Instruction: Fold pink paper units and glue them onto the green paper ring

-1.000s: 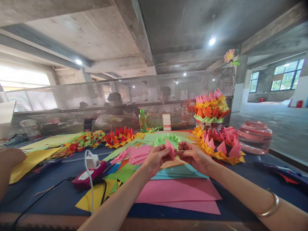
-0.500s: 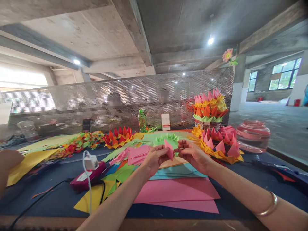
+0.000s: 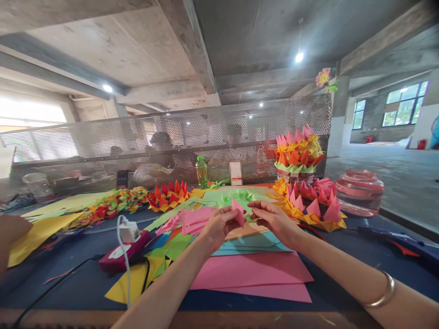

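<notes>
My left hand (image 3: 222,226) pinches a small folded pink paper piece (image 3: 238,211), its point upward, between thumb and fingers. Just to its right, my right hand (image 3: 272,219) hovers with bent fingers apart and nothing visible in them. A gap separates its fingertips from the folded paper. Behind both hands lies a ring of pale green folded points (image 3: 236,197). Below them are stacked blue sheets (image 3: 255,245) and large pink sheets (image 3: 254,274). Left of my left hand sits a pile of small pink paper pieces (image 3: 197,220).
A purple power strip (image 3: 125,251) with a white charger and cables lies left. At right stand a tiered paper flower stack (image 3: 300,151), a pink-and-yellow paper lotus (image 3: 317,210) and a clear jar (image 3: 360,194). Another person's hand (image 3: 13,233) is by yellow paper at far left.
My right hand's fingers have spread and drawn slightly away from the folded pink paper. My left hand keeps its pinch on it, almost in place.
</notes>
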The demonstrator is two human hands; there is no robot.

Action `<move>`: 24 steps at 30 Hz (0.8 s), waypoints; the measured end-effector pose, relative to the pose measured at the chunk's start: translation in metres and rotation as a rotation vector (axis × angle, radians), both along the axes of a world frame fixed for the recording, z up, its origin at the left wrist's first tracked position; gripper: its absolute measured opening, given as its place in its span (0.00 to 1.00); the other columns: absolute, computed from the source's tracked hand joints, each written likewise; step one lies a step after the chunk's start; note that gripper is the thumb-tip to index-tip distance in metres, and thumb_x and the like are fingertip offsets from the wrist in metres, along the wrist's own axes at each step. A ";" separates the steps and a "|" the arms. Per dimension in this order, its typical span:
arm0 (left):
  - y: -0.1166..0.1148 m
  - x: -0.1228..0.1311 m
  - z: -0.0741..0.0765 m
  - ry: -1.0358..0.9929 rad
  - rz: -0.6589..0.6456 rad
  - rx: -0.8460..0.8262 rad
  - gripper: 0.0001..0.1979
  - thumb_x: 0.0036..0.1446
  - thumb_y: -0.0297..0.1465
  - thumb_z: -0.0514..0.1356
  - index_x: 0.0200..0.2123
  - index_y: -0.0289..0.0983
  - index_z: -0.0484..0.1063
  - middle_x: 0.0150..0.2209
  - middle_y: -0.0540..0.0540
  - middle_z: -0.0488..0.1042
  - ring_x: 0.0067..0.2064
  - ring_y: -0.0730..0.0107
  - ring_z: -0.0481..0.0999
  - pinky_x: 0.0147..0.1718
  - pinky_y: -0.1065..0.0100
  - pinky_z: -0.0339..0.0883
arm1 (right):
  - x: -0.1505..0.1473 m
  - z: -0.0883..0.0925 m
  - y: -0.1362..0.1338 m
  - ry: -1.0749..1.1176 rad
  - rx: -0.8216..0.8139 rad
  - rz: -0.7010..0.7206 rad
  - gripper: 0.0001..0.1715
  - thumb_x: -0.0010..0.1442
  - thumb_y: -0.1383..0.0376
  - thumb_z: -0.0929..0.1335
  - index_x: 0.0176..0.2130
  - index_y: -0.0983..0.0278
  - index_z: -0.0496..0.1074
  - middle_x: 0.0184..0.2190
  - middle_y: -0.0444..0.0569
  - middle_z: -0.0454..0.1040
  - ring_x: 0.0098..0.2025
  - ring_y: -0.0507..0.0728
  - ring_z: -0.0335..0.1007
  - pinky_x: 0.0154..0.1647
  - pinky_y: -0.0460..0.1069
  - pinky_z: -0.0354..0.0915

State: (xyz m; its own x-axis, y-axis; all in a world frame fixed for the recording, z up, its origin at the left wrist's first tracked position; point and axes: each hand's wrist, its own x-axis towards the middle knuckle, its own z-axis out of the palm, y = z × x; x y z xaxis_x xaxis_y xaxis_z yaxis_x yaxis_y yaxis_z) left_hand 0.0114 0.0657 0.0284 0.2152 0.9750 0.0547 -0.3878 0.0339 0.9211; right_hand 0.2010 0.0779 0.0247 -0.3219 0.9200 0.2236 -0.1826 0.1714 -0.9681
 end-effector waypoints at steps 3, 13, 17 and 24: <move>-0.001 0.002 0.000 0.011 -0.003 -0.041 0.08 0.51 0.27 0.71 0.29 0.31 0.75 0.31 0.41 0.81 0.31 0.68 0.81 0.35 0.72 0.74 | 0.000 0.003 -0.004 0.020 0.002 0.028 0.19 0.55 0.53 0.73 0.43 0.61 0.75 0.35 0.44 0.75 0.40 0.55 0.73 0.39 0.48 0.63; -0.006 0.005 0.002 0.086 0.009 -0.101 0.06 0.57 0.25 0.67 0.30 0.31 0.74 0.34 0.40 0.82 0.35 0.67 0.82 0.42 0.67 0.75 | 0.002 0.000 -0.004 -0.026 0.073 0.041 0.20 0.57 0.51 0.73 0.44 0.61 0.74 0.39 0.47 0.76 0.43 0.58 0.74 0.44 0.52 0.64; -0.005 0.003 0.002 0.156 0.006 -0.113 0.08 0.65 0.32 0.62 0.40 0.31 0.74 0.40 0.44 0.78 0.39 0.67 0.79 0.40 0.62 0.76 | 0.002 -0.002 -0.002 -0.055 0.094 0.046 0.19 0.55 0.54 0.76 0.42 0.62 0.75 0.38 0.47 0.76 0.42 0.58 0.73 0.44 0.51 0.65; -0.004 0.002 0.001 0.213 -0.066 -0.111 0.10 0.66 0.34 0.61 0.40 0.31 0.74 0.38 0.45 0.78 0.38 0.67 0.79 0.40 0.62 0.75 | 0.007 -0.008 0.009 -0.073 0.103 0.019 0.19 0.60 0.52 0.70 0.47 0.59 0.72 0.36 0.47 0.73 0.34 0.55 0.72 0.34 0.50 0.68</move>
State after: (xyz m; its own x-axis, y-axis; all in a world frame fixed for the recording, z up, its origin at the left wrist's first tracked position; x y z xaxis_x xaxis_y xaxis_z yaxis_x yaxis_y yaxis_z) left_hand 0.0131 0.0618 0.0297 0.2739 0.9560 -0.1052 -0.1788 0.1581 0.9711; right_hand 0.2082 0.0871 0.0171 -0.3579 0.8869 0.2922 -0.1163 0.2681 -0.9563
